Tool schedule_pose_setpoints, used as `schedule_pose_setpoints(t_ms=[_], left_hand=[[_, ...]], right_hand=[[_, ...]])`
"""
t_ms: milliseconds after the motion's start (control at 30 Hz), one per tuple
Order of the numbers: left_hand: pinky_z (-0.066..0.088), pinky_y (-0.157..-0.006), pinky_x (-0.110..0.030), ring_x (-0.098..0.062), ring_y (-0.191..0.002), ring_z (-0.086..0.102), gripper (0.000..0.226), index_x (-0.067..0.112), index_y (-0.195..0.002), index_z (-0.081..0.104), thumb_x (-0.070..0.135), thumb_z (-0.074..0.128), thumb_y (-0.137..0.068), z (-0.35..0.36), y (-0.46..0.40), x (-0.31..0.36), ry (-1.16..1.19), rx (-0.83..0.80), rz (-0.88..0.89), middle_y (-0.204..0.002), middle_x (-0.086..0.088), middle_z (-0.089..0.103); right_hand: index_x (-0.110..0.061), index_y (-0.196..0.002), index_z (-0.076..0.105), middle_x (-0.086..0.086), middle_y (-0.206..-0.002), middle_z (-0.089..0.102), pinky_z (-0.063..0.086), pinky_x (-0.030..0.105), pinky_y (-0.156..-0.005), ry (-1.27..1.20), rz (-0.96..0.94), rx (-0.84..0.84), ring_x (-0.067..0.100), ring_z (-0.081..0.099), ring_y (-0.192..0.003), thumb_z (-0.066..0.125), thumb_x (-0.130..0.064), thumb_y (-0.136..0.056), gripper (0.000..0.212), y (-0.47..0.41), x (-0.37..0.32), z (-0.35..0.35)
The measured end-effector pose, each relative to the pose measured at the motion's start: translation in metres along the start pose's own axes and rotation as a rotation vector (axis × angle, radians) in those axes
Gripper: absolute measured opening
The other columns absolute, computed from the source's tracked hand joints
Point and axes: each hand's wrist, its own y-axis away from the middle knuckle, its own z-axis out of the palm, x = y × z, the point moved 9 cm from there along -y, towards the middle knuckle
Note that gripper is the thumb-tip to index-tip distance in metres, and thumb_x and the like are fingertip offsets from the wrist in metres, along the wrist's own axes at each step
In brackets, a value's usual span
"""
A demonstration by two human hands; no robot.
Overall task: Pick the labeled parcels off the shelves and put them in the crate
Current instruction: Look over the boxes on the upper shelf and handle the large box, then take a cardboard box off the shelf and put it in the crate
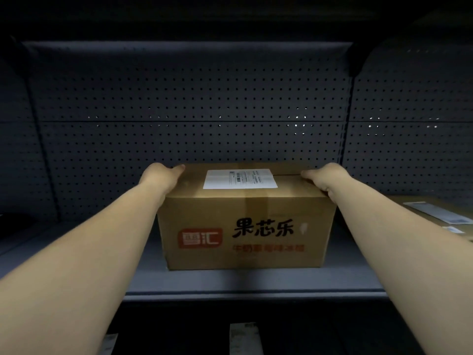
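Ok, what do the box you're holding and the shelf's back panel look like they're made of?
Box: brown cardboard, matte, with taped seam, printed front and a white paper label. Back panel: probably painted metal pegboard, dark grey, with regular rows of holes.

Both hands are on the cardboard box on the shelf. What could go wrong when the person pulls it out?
1. The left hand and right hand hold only the upper rear corners of the box, so it might tip forward or slip.
2. The other parcel lies close on the right; a swing could bump it.
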Motion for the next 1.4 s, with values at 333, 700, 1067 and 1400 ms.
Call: schedule_pose_setpoints(t_ms=[333,700,1067,1400], left_hand=[[0.051,-0.090,-0.042,-0.036,-0.101,0.059,0.064,-0.001,-0.132,0.043,0.049,0.049,-0.092,0.012,-0.012,0.005,-0.176,-0.063,-0.076,-0.117,-0.024,0.058],[0.044,-0.062,-0.032,-0.031,-0.080,0.058,0.050,0.006,-0.109,0.059,0.050,0.042,-0.093,-0.015,0.032,0.039,-0.581,0.282,0.290,-0.093,-0.013,0.061],[0.041,-0.074,-0.035,-0.027,-0.098,0.059,0.045,0.015,-0.117,0.059,0.048,0.040,-0.094,0.005,0.145,0.046,-0.660,0.262,0.580,-0.114,-0.006,0.062],[0.045,-0.072,-0.035,-0.024,-0.100,0.059,0.047,0.016,-0.122,0.056,0.051,0.040,-0.094,0.056,0.225,0.037,-0.630,0.043,0.597,-0.118,-0.003,0.060]], right_hand=[[0.005,-0.125,0.051,0.023,-0.124,0.058,0.047,0.039,-0.099,0.102,-0.029,-0.028,0.035,0.057,-0.114,0.052,-0.033,-0.095,0.048,-0.025,-0.004,0.009],[-0.009,-0.123,0.057,0.015,-0.113,0.060,0.049,0.036,-0.076,0.333,-0.385,0.437,0.033,0.055,-0.102,0.045,-0.037,-0.095,0.042,0.023,-0.026,-0.014],[-0.017,-0.130,0.053,0.009,-0.127,0.057,0.040,0.040,-0.098,0.474,-0.469,0.507,0.029,0.049,-0.118,0.047,-0.036,-0.095,0.041,0.108,0.011,-0.021],[-0.018,-0.133,0.051,0.006,-0.130,0.056,0.040,0.040,-0.098,0.514,-0.294,0.484,0.027,0.048,-0.121,0.048,-0.036,-0.095,0.043,0.167,0.103,-0.062]])
